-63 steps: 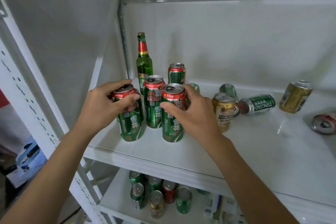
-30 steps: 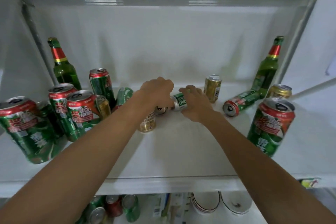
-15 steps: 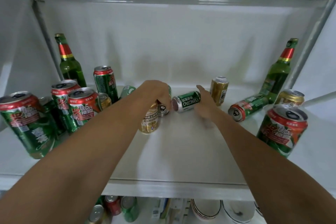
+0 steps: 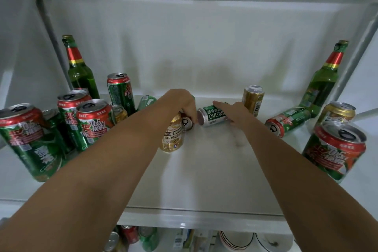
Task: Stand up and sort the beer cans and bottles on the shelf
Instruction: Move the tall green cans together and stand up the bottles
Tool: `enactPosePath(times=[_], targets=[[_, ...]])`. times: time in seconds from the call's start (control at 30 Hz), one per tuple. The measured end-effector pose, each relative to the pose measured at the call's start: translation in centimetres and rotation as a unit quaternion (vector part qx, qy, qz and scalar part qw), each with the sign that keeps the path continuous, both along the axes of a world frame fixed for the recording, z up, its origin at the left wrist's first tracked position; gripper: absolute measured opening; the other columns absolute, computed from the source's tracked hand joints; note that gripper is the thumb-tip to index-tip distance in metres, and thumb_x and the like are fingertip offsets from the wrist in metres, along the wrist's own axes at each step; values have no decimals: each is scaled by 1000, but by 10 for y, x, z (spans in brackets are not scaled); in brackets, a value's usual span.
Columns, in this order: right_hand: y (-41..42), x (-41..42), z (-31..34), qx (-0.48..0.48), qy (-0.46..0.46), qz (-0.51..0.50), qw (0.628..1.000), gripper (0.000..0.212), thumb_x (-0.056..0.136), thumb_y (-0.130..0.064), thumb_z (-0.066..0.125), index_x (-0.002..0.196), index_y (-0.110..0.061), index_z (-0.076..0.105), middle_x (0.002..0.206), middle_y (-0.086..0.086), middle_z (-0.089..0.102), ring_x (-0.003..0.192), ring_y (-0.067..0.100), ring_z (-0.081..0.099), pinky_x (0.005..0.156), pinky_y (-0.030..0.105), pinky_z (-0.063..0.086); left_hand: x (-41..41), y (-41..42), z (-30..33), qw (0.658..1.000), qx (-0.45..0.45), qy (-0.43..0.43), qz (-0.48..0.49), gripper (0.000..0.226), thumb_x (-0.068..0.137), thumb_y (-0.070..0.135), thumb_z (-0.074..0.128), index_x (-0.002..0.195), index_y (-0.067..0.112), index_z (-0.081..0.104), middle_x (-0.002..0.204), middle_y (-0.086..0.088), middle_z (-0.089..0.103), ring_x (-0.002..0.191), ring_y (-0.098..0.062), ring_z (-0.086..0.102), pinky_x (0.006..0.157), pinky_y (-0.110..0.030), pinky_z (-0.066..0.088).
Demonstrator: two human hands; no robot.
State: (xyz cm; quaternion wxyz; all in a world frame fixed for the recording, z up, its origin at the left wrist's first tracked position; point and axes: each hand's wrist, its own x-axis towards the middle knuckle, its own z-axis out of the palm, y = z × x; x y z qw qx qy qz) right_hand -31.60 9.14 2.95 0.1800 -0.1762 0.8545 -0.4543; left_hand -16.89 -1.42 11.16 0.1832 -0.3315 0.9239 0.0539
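I am working the fallen cans mid-shelf [image 4: 204,170]: my right hand [image 4: 235,112] is grasping the lying Tsingtao can [image 4: 212,115], my left hand [image 4: 182,102] is clenching on a toppled can [image 4: 186,123]; next, I judge, both need standing upright

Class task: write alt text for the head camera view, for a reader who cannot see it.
Two bare arms reach into a white shelf; the right hand rests on a toppled green Tsingtao can, the left hand on another fallen can. Upright cans and two green bottles stand at both sides.

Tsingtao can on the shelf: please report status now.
Right hand on lying Tsingtao can, grip unclear. Left hand over second lying can. Gold can upright beside.
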Motion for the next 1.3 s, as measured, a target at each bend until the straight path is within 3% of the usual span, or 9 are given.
enactPosePath(times=[0.17,0.33,0.5,0.67,0.93,1.0,1.1,1.2,1.3], targets=[[6,1,12,-94,-130,-5,987,61,79,-35,87,120,-3,56,112,11,69,103,23,67,90,36,60,6,-14,7,999,21,-32,-12,27,97,36,66,102,10,64,98,-10,62,71,-20,59,70,-30,49],[8,8,9,-164,-145,-26,975,64,71,-24,93,116,0,55,106,13,70,101,28,69,82,44,62,15,-24,16,998,13,56,-4,46,83,36,76,122,11,70,120,-13,68,68,-23,64,61,-26,52],[5,23,10,-225,-65,-63,970,52,62,-21,98,93,-5,59,105,18,72,93,30,74,77,51,64,18,-30,10,958,18,282,50,64,64,38,88,118,9,70,111,-11,70,83,-28,70,76,-39,65],[10,42,17,-197,116,-72,971,72,58,-27,99,116,-9,59,103,1,62,93,19,64,68,29,57,19,-28,11,904,13,423,62,63,69,45,86,120,12,70,121,-11,62,104,-28,66,72,-29,54],[27,59,41,-220,242,-35,944,64,57,-26,97,107,-19,58,100,-4,65,95,21,67,82,41,61,33,-24,41,875,-25,482,-38,52,78,38,77,125,19,66,130,-8,57,122,-26,53,84,-28,42],[30,70,49,-242,263,-26,934,65,57,-28,97,109,-19,60,100,-6,66,95,17,66,80,33,59,40,-23,49,865,-24,498,-51,53,80,37,75,129,20,64,133,-7,59,130,-25,49,90,-27,40],[32,85,61,-259,293,-13,920,65,58,-30,97,112,-19,62,102,-9,66,90,9,64,67,6,47,54,-21,60,854,-33,516,-62,58,83,38,73,137,21,61,140,-5,60,136,-24,46,101,-27,39],[34,95,76,-281,302,9,911,64,58,-28,98,111,-20,62,103,-10,67,86,-4,61,66,3,45,76,-19,72,838,-46,541,-62,59,83,38,73,138,21,62,140,-4,62,134,-24,50,107,-29,43],[38,105,91,-300,302,27,904,63,58,-25,98,111,-18,64,103,-10,68,87,-9,61,69,3,46,99,-17,84,813,-73,574,-62,55,85,36,73,138,20,64,138,0,66,129,-18,57,97,-16,38]])
